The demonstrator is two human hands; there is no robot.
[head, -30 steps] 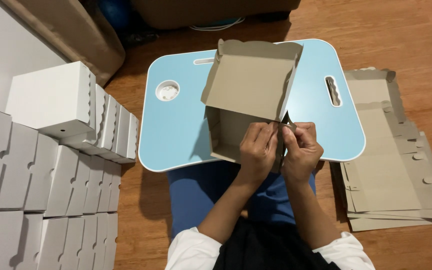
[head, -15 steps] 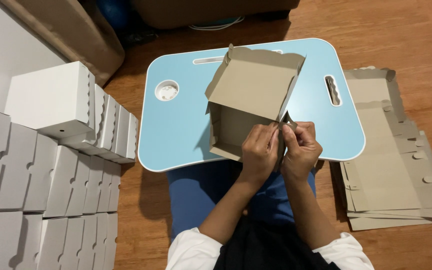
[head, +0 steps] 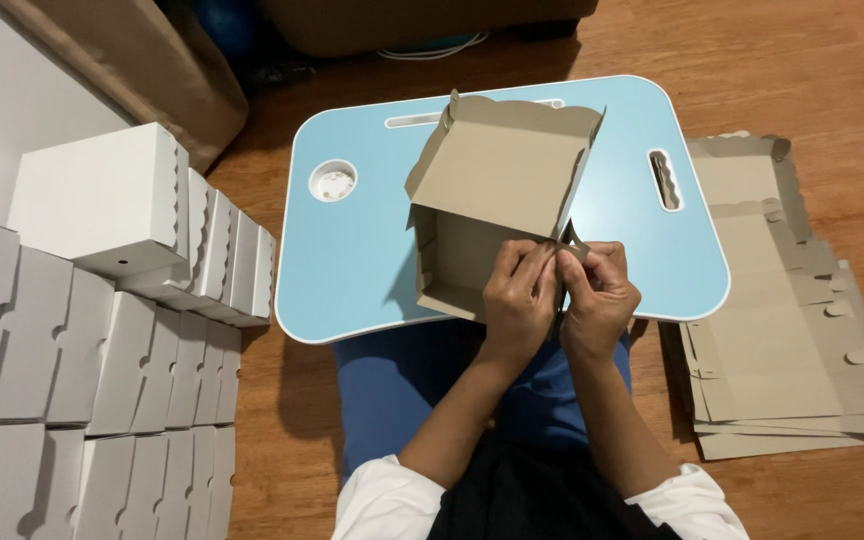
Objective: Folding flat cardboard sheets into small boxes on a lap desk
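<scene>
Two hands meet at the near right corner of the cardboard box [head: 482, 215], just over the near edge of the counter [head: 352, 270]. Your left hand [head: 520, 292] curls over the box's near wall, fingers [head: 512, 262] closed on the card edge. Your right hand [head: 602, 295] pinches a small corner tab [head: 574, 240] between thumb and forefinger, closed tight on it, the tab sticking up in a little loop. Both wrists are bent down and forearms converge from your lap.

Judging by look, the box is thin brown card: light, stiff along the panels, floppy at the creases, easy to crush or tear at the tabs. Grip near folds and corners, not mid-panel, and press lightly. The surface looks matte, so slipping is unlikely.

Box sits toward the counter's near middle, base flat, lid flap standing open and tilted away toward the far edge. Right of the counter, flat unfolded blanks [head: 792, 330] lie stacked on the floor. Left, rows of finished white boxes [head: 102, 330] are stacked.
</scene>
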